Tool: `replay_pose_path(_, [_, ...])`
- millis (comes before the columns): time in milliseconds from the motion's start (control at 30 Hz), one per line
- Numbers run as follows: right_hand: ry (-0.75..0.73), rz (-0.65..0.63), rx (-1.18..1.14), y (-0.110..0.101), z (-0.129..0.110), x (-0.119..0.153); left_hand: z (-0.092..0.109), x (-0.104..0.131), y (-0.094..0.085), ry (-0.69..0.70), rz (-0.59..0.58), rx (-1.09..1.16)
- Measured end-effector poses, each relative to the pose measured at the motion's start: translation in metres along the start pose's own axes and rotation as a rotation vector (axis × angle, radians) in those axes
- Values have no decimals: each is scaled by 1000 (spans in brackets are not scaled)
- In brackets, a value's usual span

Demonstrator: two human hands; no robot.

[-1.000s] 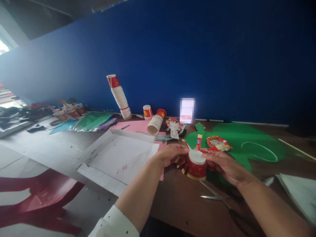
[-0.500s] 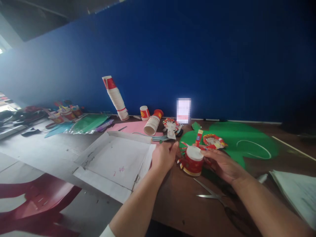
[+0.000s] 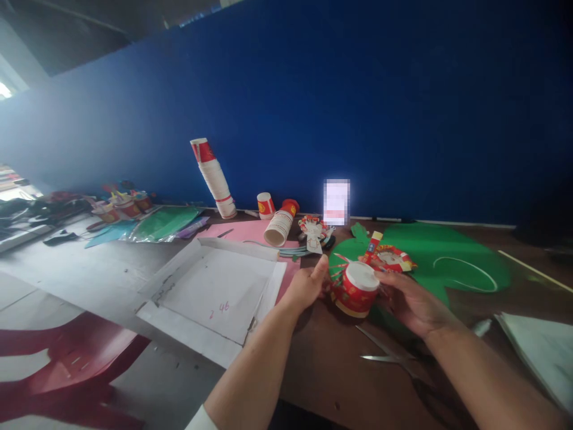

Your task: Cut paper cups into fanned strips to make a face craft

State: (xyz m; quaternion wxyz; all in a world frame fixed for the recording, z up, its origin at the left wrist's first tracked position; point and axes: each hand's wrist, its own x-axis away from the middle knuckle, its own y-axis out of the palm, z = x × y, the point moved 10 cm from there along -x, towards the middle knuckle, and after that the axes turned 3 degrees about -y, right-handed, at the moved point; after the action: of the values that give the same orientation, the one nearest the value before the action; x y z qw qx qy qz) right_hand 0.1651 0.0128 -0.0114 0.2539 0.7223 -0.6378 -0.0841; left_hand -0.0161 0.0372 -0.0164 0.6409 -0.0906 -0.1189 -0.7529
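A red paper cup (image 3: 358,292) with cut strips fanning out sits base up, its white bottom tilted toward me. My right hand (image 3: 407,301) grips the cup from the right, thumb near the white bottom. My left hand (image 3: 308,286) is at the cup's left side by the cut strips, thumb raised; its other fingers are mostly hidden, and I cannot tell if they grip a strip. Scissors (image 3: 389,358) lie spread on the brown table just below the cup. A red ring-shaped paper piece (image 3: 391,260) lies behind it on green paper (image 3: 465,257).
Left of my hands lies a shallow white box (image 3: 210,292). Behind stand a leaning cup stack (image 3: 217,185), a single cup (image 3: 265,206) and a lying stack (image 3: 281,224). Papers (image 3: 537,346) lie at the right; a red chair (image 3: 76,358) is at lower left.
My left hand has left the box edge and moved right to the cup's strips. The cup, in my right hand, has tilted a little. The view has shifted slightly.
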Motion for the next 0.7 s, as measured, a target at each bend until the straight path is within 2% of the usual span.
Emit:
replay_pose_path(100, [-58, 27, 23, -1, -7, 1, -13, 5, 10, -183, -62, 66])
replay_pose_path(300, [-113, 92, 22, -1, -18, 6, -20, 12, 23, -299, -157, 135])
replay_pose_path(533, [-137, 58, 84, 3, -23, 5, -2, 10, 20, -163, -148, 503])
replay_pose_path(600, [-147, 64, 109, 1, -23, 5, -2, 11, 24, -159, -174, 535])
replay_pose_path(700, [-149, 43, 144, 3, -23, 4, 7, 13, 28, -61, -224, 468])
